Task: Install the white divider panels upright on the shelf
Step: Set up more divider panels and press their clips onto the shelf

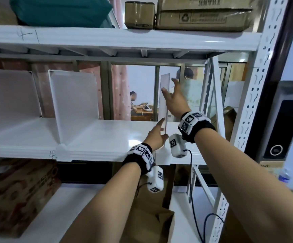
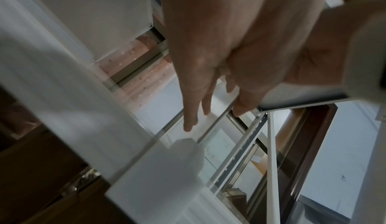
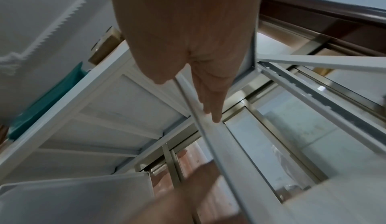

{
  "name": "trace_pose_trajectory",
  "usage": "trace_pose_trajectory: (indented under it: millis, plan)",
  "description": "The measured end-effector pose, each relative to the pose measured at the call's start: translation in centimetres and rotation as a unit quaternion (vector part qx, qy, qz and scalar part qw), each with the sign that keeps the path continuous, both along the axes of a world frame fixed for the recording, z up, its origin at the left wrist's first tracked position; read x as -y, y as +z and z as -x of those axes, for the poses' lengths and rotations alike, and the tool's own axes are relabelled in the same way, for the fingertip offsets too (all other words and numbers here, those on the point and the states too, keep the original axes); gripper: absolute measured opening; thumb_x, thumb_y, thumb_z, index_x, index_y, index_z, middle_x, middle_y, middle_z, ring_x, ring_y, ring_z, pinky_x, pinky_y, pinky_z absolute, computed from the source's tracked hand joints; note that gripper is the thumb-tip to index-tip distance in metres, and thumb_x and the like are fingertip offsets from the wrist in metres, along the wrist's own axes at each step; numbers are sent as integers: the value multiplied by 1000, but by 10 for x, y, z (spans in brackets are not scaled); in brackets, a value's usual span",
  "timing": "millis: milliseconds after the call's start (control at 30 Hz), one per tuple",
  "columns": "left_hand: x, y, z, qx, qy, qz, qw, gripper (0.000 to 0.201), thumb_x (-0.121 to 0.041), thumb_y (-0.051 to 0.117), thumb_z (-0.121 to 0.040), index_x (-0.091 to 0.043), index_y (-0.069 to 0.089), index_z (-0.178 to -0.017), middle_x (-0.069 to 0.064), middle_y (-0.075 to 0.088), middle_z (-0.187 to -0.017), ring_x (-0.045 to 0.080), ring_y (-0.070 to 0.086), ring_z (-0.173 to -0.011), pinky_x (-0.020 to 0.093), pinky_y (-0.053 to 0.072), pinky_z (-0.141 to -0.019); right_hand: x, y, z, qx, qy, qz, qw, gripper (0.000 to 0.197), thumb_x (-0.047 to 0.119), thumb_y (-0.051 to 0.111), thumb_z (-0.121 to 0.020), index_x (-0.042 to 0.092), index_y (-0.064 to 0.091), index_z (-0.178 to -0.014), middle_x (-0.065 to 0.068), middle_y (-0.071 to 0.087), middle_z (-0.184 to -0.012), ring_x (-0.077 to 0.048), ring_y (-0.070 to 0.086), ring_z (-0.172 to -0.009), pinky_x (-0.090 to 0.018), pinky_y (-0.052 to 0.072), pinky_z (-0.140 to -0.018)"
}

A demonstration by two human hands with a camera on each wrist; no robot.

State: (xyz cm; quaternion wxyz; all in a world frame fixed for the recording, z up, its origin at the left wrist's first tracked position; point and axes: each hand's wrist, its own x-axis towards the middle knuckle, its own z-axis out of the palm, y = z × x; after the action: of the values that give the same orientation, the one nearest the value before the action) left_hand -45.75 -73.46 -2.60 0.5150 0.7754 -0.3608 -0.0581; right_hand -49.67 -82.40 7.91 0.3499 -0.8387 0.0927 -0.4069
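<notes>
Fingers straight on both my hands, I have a white divider panel (image 1: 164,95) standing upright between them near the middle of the frame, its lower edge on the white shelf (image 1: 107,135). My left hand (image 1: 157,137) sits low, at the panel's near bottom corner, index finger stretched up along its left face and thumb at the front edge. My right hand (image 1: 174,99) is higher, palm flat against the panel's right face with fingers spread and pointing up, thumb crossing the front edge. Neither hand curls around the panel.

From my right wrist, the panel's thin edge (image 3: 211,138) runs diagonally down the frame, with my fingers (image 3: 211,98) lying along it. The left wrist view is blurred but shows my fingers (image 2: 194,102) extended.

Left of centre, a second divider (image 1: 74,97) stands upright on the same shelf, and a third (image 1: 9,92) stands at the far left edge. Cardboard boxes (image 1: 203,13) sit on the shelf above, at upper right, and a teal bag (image 1: 60,11) at upper left.
</notes>
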Motion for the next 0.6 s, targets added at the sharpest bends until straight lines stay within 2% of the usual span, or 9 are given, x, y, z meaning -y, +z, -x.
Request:
trace_pose_trajectory:
  millis: [100,200,267,300,367,433,500,567,600]
  plan:
    - [-14,-14,-1,-72,110,21,991,35,-2,48,-84,-12,66,-112,11,69,-108,30,66,-98,41,59,-84,8,-40,14,-14,-22,-116,993,61,62,38,-94,11,52,-124,-12,69,-103,-31,70,-89,-50,57,-84]
    - [-29,-28,18,-257,118,-46,958,20,-7,51,-89,2,58,-105,18,65,-91,31,63,-73,44,60,-61,22,-92,26,-126,-35,-285,950,30,24,47,-99,-3,59,-102,-20,70,-89,-35,70,-74,-49,61,-70]
    - [-32,-33,27,-344,92,-46,933,16,-7,45,-96,0,50,-109,16,55,-80,29,57,-65,42,57,-48,27,-116,35,-232,-7,-360,904,12,12,51,-95,2,58,-92,-17,66,-83,-31,67,-68,-43,61,-64]
    - [-33,-36,29,-366,94,-42,925,16,-7,45,-97,-1,49,-111,15,53,-78,29,57,-65,43,58,-49,27,-122,39,-263,-8,-385,885,13,10,52,-94,4,58,-85,-15,64,-79,-30,65,-66,-40,60,-59]
    - [-35,-43,32,-423,74,-26,903,18,-10,44,-99,1,48,-112,18,55,-81,33,60,-76,49,59,-74,31,-129,44,-284,-3,-446,849,26,11,47,-97,6,53,-72,-13,59,-59,-27,58,-57,-32,56,-47]
    - [-38,-50,33,-506,53,15,861,34,-17,45,-100,6,44,-125,28,59,-103,43,58,-105,55,47,-93,31,-137,50,-308,51,-494,812,30,19,44,-100,8,47,-72,-10,51,-49,-25,47,-54,-28,47,-49]
    - [-39,-59,30,-565,41,56,822,56,-24,48,-100,11,30,-139,33,52,-129,48,49,-123,59,41,-99,32,-150,54,-343,90,-489,797,36,38,44,-101,4,54,-93,-17,59,-66,-30,52,-72,-35,43,-68]
    - [-38,-64,30,-593,34,114,797,66,-23,53,-98,8,19,-146,32,41,-141,48,42,-130,61,34,-107,30,-161,54,-380,94,-460,797,62,58,41,-97,4,51,-125,-25,64,-104,-35,59,-98,-38,45,-85]
    - [-37,-64,30,-599,34,141,788,72,-22,56,-96,6,16,-148,31,38,-144,47,39,-133,61,31,-109,29,-164,55,-389,107,-450,797,73,66,41,-93,4,49,-131,-26,62,-120,-36,59,-109,-40,46,-93]
